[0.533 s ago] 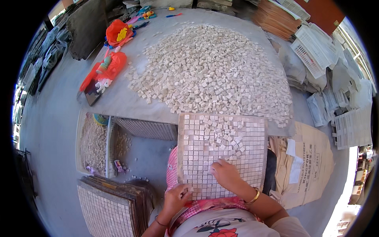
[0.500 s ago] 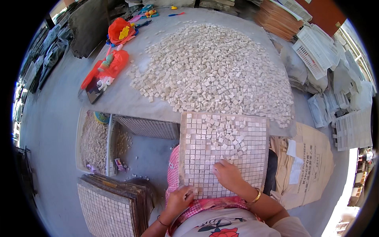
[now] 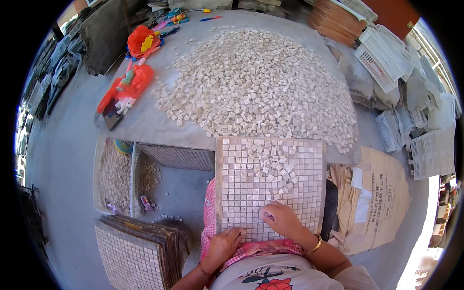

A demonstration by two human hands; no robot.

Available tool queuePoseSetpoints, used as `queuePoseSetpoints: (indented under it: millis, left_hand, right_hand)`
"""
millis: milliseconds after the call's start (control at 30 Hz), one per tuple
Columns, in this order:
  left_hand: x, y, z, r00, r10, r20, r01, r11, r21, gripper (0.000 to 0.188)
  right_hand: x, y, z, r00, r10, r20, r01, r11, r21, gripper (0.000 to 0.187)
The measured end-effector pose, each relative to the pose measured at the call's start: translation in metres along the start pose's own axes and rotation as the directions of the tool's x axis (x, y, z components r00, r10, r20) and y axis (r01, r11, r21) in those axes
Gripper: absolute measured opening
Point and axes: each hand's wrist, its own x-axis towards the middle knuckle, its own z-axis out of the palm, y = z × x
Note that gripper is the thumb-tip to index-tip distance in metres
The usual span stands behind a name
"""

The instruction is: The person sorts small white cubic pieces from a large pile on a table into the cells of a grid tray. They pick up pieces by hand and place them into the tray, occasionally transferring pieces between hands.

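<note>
gridded board (image 3: 219, 186), lying over the lap, upper edge at the near side of the worktop (image 3: 159, 126). filled across most of its surface with small pale square tiles in rows, with a scatter of loose tiles (image 3: 273, 166) on top, in the upper middle. of the two hands, left hand (image 3: 224, 245) at the lower left of the board, fingers bent and drawn narrow; cannot tell if holding a tile. right hand (image 3: 284, 220) over the lower middle, fingers curled in, thumb close to them; cannot tell here either if gripping a tile. gold bangle (image 3: 317, 243) on the right wrist. beyond the board, on the worktop, a broad heap of loose tiles (image 3: 261, 87). left of the heap, a red bag (image 3: 140, 77), a small white toy (image 3: 125, 105) and a dark phone (image 3: 111, 121). lower left, a stack of gridded boards (image 3: 128, 256). to the right, a brown sack (image 3: 394, 227), printed, and, farther up, white crates (image 3: 379, 58).
</note>
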Motion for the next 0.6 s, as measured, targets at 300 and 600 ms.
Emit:
queuePoseSetpoints:
  millis: [300,600]
  left_hand:
    - [0.004,0.004,-0.002,0.999,-0.046,0.005,0.046,0.999,-0.010,0.014]
    - [0.004,0.002,0.001,0.998,-0.055,-0.037,0.053,0.998,-0.044,0.013]
  right_hand:
    - [-0.009,-0.011,0.040,0.959,-0.224,0.173,0.235,0.971,-0.048,0.017]
    - [-0.010,-0.014,0.048,0.971,-0.204,0.126,0.214,0.974,-0.076,0.014]
